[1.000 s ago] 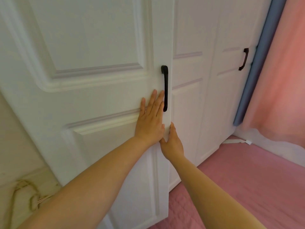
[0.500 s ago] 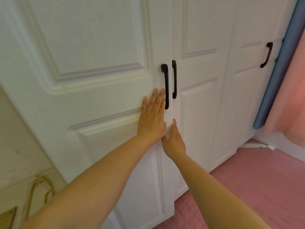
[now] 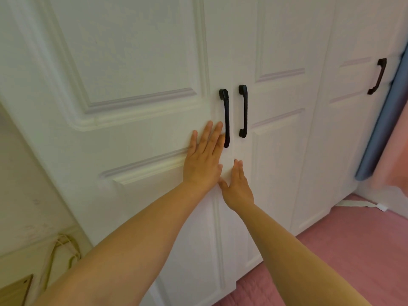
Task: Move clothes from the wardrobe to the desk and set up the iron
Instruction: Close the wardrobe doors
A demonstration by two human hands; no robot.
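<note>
A white panelled wardrobe fills the head view. Its left door [image 3: 132, 74] and middle door [image 3: 278, 151] meet at the centre, each with a black vertical handle [image 3: 226, 118] [image 3: 243, 111]. My left hand [image 3: 204, 157] presses flat on the left door, fingers straight, just left of its handle. Lower and to the right, my right hand [image 3: 237, 186] lies flat with straight fingers on the door's edge near the seam. No clothes, desk or iron are in view.
A third wardrobe door [image 3: 353, 129] with a black handle [image 3: 377, 76] stands at the right. Beyond it hang a blue curtain [image 3: 379, 138] and a pink curtain [image 3: 400, 155]. A pink quilted surface [image 3: 353, 250] lies below right. Beige cords [image 3: 57, 250] hang at lower left.
The left door has swung inward under my two hands until its edge meets the middle door. The second handle came into sight beside the first. Both hands stay flat.
</note>
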